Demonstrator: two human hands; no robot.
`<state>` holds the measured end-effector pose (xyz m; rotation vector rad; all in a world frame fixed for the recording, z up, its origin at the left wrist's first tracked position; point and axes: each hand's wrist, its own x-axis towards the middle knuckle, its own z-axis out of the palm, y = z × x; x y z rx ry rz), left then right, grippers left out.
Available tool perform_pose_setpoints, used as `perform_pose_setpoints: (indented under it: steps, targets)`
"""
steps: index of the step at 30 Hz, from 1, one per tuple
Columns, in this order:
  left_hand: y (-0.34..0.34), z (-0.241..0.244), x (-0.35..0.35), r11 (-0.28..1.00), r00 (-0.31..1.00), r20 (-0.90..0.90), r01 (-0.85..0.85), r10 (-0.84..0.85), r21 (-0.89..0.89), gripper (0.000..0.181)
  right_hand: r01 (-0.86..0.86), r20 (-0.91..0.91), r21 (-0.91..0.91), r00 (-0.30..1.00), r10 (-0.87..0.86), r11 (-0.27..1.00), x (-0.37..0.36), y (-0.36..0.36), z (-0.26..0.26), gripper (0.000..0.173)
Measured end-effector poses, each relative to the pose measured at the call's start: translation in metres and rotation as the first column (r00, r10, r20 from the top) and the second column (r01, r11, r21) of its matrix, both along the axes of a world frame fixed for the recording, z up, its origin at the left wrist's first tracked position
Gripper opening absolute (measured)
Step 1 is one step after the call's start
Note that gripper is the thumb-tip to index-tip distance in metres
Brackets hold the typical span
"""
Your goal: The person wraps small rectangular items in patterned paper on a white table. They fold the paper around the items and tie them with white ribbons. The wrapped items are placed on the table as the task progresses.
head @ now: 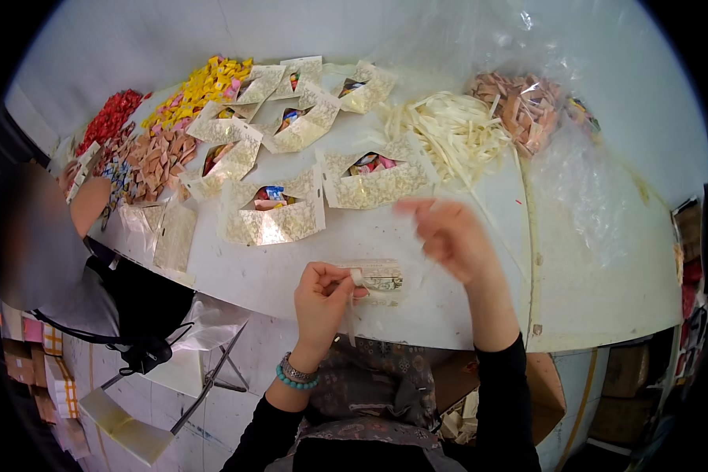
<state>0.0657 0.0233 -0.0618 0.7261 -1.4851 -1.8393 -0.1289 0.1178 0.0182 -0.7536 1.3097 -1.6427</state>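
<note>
My left hand (pixel 327 292) pinches a cream ribbon (pixel 356 275) between thumb and fingers, with one tail hanging toward the table edge. Right behind the fingers lies a patterned paper candy box (pixel 383 282) on the table before me. My right hand (pixel 448 239) is raised over the table to the right of that box; it is motion-blurred, and whether it holds a strand cannot be made out. Beyond my hands stand several open patterned boxes with wrapped candies inside, the nearest being one box (pixel 274 227) and another (pixel 363 189).
Cream ribbons (pixel 448 130) lie heaped behind my right hand, near a plastic bag of pinkish packets (pixel 519 106). Red (pixel 109 118), yellow (pixel 212 82) and pinkish-brown packets (pixel 159 159) form piles at the back left. A co-worker (pixel 41 236) sits at the left. A cardboard carton (pixel 543 383) stands below the table edge.
</note>
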Motion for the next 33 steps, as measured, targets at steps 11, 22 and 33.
perform_pose_setpoints:
  steps: [11, 22, 33]
  targets:
    - [0.000, -0.002, -0.009, 0.913, 0.911, -0.067, 0.406, -0.408, -0.035, 0.054, 0.336, 0.209, 0.054, 0.917, -0.340, 0.940, -0.060, -0.111, -0.030, 0.020]
    - [0.000, 0.015, -0.039, 0.817, 0.954, 0.234, 0.285, -0.190, -0.500, 0.015, -0.949, -0.540, 0.160, 0.147, 0.829, 0.272, 0.094, 0.024, 0.055, 0.041]
    - [0.009, 0.013, -0.047, 0.432, 0.991, 0.094, 0.044, 0.095, -0.901, 0.021, 0.357, -0.444, 0.181, 0.861, -0.248, 0.916, 0.079, 0.050, -0.044, 0.017]
